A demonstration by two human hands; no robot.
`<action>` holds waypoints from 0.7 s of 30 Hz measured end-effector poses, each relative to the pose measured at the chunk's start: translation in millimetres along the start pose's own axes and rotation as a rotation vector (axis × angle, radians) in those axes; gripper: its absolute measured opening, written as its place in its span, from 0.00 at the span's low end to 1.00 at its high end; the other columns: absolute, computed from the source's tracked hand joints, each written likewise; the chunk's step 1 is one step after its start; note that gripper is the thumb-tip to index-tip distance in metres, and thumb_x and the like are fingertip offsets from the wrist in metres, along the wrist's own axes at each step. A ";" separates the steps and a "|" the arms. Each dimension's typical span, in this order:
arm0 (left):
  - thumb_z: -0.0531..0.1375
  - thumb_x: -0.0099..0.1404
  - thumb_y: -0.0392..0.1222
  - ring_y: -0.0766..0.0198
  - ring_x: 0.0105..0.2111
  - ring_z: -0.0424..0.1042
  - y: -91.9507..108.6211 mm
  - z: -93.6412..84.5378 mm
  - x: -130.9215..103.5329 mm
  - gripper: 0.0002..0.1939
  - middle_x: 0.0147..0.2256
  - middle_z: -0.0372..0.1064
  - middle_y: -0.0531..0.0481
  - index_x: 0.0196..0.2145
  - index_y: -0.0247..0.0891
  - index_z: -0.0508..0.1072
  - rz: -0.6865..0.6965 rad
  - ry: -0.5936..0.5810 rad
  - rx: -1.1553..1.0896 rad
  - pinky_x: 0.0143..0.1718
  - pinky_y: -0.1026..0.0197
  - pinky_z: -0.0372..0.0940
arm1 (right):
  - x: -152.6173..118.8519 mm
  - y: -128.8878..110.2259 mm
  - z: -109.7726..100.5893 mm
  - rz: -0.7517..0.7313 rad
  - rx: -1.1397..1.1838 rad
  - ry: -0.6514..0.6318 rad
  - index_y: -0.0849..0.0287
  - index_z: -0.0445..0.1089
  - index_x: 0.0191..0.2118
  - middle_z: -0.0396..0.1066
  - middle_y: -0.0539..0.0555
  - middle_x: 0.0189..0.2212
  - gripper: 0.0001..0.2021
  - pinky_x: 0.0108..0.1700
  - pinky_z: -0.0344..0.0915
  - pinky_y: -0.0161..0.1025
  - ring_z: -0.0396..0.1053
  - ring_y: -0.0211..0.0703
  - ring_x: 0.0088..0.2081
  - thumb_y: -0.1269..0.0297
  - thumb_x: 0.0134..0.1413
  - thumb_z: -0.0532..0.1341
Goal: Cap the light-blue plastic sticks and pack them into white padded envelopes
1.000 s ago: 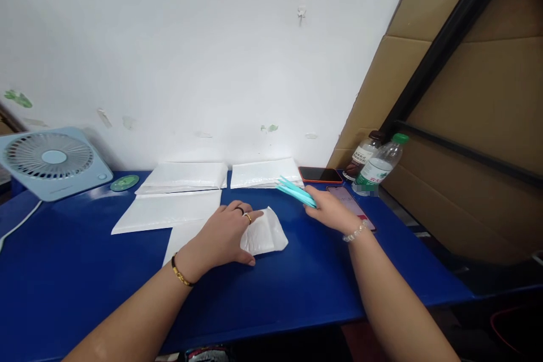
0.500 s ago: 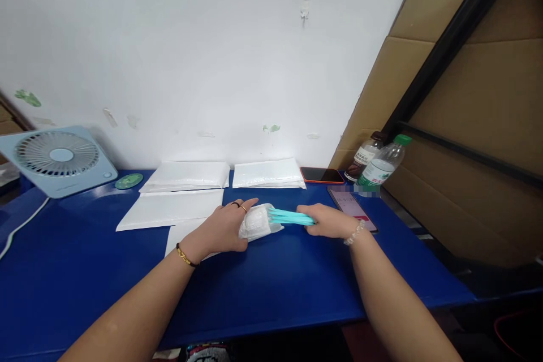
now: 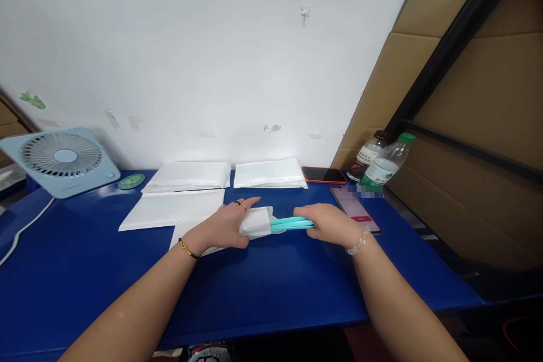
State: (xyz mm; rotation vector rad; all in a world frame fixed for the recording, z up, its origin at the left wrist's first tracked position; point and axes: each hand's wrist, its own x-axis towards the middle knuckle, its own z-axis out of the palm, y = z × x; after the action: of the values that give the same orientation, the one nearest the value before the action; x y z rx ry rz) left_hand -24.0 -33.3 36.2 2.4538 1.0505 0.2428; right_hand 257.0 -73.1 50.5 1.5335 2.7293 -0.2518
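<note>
Just below the frame's centre, the left hand grips a small white packet, while the right hand, right of centre, pinches turquoise sticks that run leftward to the packet's right end.

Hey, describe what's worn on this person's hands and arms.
The left hand wears a thin dark ring and a gold-coloured ring, with a black-and-gold bracelet at its wrist. The right hand has a clear beaded bracelet at its wrist. Both forearms are bare.
</note>
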 end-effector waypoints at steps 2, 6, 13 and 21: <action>0.61 0.47 0.42 0.49 0.49 0.67 -0.6 -0.1 -0.3 0.48 0.55 0.62 0.40 0.65 0.39 0.48 0.018 -0.006 0.005 0.45 0.55 0.63 | -2.8 3.7 -2.1 0.003 0.077 -0.027 0.56 0.61 0.32 0.69 0.49 0.28 0.07 0.28 0.49 0.33 0.65 0.39 0.29 0.74 0.45 0.56; 0.61 0.47 0.42 0.49 0.47 0.67 -1.6 0.4 -0.2 0.48 0.54 0.63 0.40 0.65 0.39 0.49 0.050 0.004 0.039 0.44 0.55 0.62 | -4.7 10.2 -3.0 -0.004 0.228 -0.076 0.56 0.60 0.32 0.66 0.47 0.25 0.06 0.26 0.49 0.32 0.63 0.36 0.25 0.73 0.45 0.55; 0.60 0.48 0.41 0.49 0.47 0.66 4.4 2.7 1.2 0.48 0.52 0.63 0.42 0.65 0.43 0.47 0.087 0.024 0.120 0.46 0.53 0.61 | 3.7 9.4 4.8 0.009 0.212 -0.081 0.58 0.62 0.31 0.67 0.48 0.25 0.07 0.27 0.51 0.32 0.64 0.37 0.26 0.74 0.43 0.57; 0.63 0.47 0.45 0.48 0.48 0.65 17.4 18.3 6.8 0.48 0.51 0.63 0.42 0.65 0.44 0.49 0.109 0.000 0.104 0.50 0.50 0.58 | 22.1 -25.5 17.7 -0.118 0.205 0.095 0.59 0.66 0.40 0.70 0.54 0.37 0.14 0.35 0.59 0.35 0.68 0.44 0.37 0.72 0.42 0.63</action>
State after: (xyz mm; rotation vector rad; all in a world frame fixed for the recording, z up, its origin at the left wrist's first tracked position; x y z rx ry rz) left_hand -2.1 -45.2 28.3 2.6086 0.9528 0.2281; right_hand 222.5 -69.8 34.8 1.4622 2.9546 -0.4870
